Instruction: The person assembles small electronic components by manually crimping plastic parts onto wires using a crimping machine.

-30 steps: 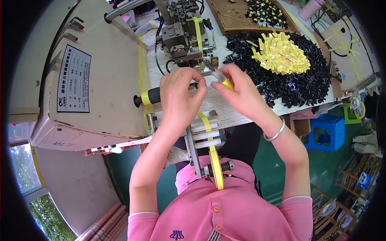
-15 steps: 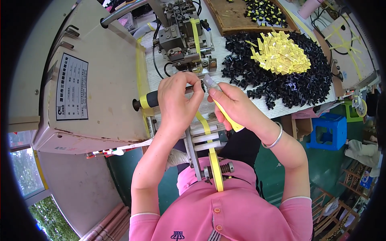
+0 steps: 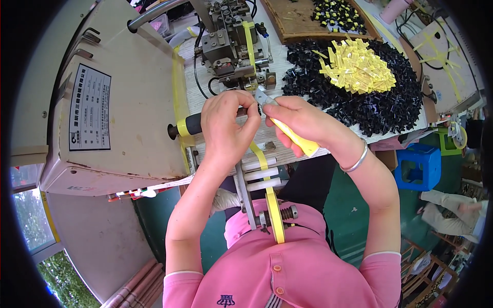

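Note:
My right hand point(image 3: 303, 120) is closed around a yellow-handled knife point(image 3: 295, 139) whose blade tip points toward the fingertips of my left hand point(image 3: 226, 126). My left thumb and fingers pinch something small in front of the metal feed mechanism point(image 3: 233, 43), and the fingers hide it. A yellow tape strip point(image 3: 269, 197) runs from below, over white rollers point(image 3: 262, 174), up between both hands. A black and yellow lever handle point(image 3: 187, 124) sticks out just left of my left hand.
A large beige machine housing point(image 3: 110, 97) fills the left. To the right lies a heap of black parts point(image 3: 380, 105) topped with yellow slips point(image 3: 357, 66). A brown tray point(image 3: 303, 23) with more parts sits behind. A blue stool point(image 3: 417, 167) stands on the green floor.
Both hands have moved up toward the feed mechanism. The knife has turned so its blade meets my left fingertips and its yellow handle points down right.

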Available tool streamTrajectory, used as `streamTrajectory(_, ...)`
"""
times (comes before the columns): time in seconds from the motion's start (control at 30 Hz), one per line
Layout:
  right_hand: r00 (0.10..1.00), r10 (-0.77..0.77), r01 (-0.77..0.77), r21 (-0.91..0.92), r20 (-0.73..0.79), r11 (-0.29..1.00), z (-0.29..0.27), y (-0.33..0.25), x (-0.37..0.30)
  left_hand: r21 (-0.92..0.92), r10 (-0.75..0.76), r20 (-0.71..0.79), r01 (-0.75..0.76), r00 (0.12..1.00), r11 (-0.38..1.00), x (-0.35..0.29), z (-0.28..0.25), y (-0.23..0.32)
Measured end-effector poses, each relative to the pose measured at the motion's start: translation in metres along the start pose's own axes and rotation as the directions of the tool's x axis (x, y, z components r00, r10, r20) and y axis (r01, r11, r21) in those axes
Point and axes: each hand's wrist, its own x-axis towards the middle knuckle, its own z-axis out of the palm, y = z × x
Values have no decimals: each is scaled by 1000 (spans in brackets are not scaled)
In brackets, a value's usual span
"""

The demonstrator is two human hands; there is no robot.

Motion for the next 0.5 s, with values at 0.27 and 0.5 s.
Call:
streamTrajectory(0.27,999,-31,31,52,-8,998,7,6,-1,-284,-363,139,388,922,877,-1,-16,6)
streamTrajectory(0.5,992,-124,121,137,17,983,6,21,7,188,-54,243,7,969,982,-8,-14,5)
